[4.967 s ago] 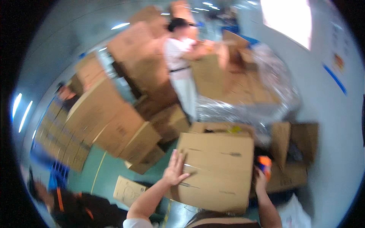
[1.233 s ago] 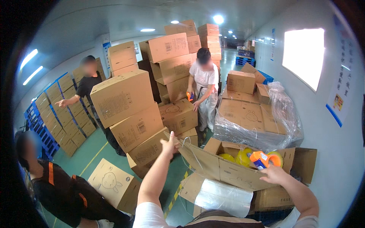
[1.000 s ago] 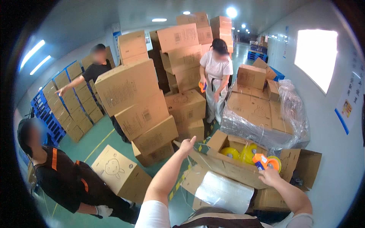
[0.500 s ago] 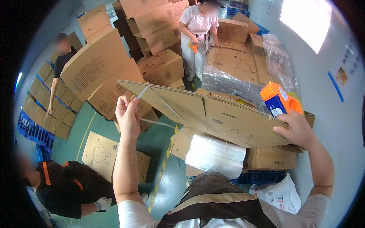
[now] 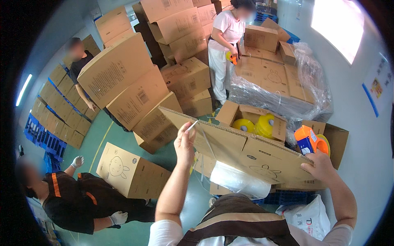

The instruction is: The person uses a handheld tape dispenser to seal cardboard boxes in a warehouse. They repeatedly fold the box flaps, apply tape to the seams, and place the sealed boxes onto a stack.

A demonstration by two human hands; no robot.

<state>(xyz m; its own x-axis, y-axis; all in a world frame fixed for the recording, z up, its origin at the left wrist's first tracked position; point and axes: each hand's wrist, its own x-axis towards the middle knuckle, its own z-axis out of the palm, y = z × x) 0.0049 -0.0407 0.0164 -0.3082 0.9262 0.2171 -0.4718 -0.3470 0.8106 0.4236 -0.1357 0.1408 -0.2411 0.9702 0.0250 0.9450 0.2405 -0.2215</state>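
A flattened brown carton (image 5: 230,143), its layers stacked edge-on, slants in front of me with a rabbit drawing on its near face. My left hand (image 5: 184,143) pinches a white strap (image 5: 192,126) at the carton's upper left edge; the strap runs down across the cardboard. On the right, my right hand (image 5: 320,166) grips the carton's corner and an orange and blue tape dispenser (image 5: 310,141) together. How its fingers divide between the two is partly hidden. Below the carton lies a clear roll of film (image 5: 240,180).
An open box (image 5: 227,112) with yellow tape rolls (image 5: 262,124) stands beyond the carton. Film-wrapped boxes (image 5: 266,74) fill the far right, where one person (image 5: 223,41) holds a tape dispenser. Another person (image 5: 78,197) is close on my left beside a box (image 5: 131,172). Stacked cartons (image 5: 131,86) stand behind.
My left hand has moved right and slightly down with the strap. The carton sits lower, uncovering the yellow rolls behind it. The person on the left now shows a raised gloved hand.
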